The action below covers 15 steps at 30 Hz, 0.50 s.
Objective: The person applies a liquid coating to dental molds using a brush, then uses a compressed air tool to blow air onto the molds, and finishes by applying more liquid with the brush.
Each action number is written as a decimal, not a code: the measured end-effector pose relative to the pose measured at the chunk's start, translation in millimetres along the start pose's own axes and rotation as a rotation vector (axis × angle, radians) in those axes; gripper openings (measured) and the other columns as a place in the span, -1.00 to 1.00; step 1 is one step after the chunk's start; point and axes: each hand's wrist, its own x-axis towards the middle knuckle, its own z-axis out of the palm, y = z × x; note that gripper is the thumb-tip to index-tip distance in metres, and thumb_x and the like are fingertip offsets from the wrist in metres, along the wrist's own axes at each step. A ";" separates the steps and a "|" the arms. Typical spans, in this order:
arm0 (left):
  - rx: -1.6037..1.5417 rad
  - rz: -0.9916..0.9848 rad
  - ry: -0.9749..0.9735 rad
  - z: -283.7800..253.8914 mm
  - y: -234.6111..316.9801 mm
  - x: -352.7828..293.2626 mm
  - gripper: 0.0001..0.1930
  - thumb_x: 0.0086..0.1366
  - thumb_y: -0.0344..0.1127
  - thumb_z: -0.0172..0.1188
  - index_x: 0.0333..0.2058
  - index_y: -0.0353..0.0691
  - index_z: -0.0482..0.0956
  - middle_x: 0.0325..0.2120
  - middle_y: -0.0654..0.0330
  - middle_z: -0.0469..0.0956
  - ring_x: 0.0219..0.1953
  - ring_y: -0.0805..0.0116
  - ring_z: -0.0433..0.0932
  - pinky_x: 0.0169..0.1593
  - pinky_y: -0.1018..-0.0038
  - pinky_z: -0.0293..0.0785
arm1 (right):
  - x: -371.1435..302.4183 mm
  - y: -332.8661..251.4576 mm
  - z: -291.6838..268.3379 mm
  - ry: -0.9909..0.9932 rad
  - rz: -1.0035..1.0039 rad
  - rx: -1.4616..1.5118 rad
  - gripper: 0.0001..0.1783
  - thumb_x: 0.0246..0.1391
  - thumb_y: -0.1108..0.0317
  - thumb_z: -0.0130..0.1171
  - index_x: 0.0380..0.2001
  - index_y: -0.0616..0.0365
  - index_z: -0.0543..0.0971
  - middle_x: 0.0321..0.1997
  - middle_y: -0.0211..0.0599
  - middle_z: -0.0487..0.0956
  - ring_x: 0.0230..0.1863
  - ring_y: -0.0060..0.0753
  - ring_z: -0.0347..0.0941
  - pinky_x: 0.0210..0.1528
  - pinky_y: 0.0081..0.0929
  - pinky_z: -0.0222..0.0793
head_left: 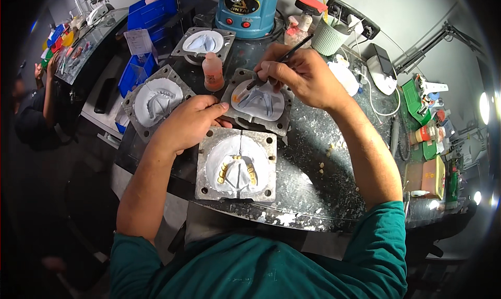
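Note:
A slim dark-handled brush (296, 47) is pinched in my right hand (302, 74), its tip down at the white plaster mould (276, 99) in the middle metal dental flask half (272, 126). An orange spot shows on the left of that plaster. My left hand (193, 119) grips this flask's left edge, thumb on top and fingers partly hidden below. Nearest me lies another flask half (202, 166), its plaster holding yellowish artificial teeth (223, 172) in an arch. Just behind my left hand stands a small bottle of pink-orange liquid (213, 72).
Two more plaster-filled flask halves lie left (141, 124) and behind (224, 51). At the back is a blue machine (248, 17); a pale green tool cup (330, 37) stands right of it. Loose tooth-like pieces (321, 168) and white crumbs dot the dark table. Another person (39, 111) is far left.

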 end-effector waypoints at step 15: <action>0.033 0.015 0.047 2.5 -5.6 1.8 -0.66 0.52 -0.12 0.05 -0.04 -0.30 0.58 -0.38 0.23 0.62 -0.34 0.56 0.48 -0.17 0.56 0.39 | 0.9 -4.3 1.4 0.039 0.060 -0.002 -0.71 0.40 0.30 0.08 -0.20 0.35 0.63 -0.30 -0.37 0.64 -0.35 -0.60 0.54 -0.28 -0.60 0.48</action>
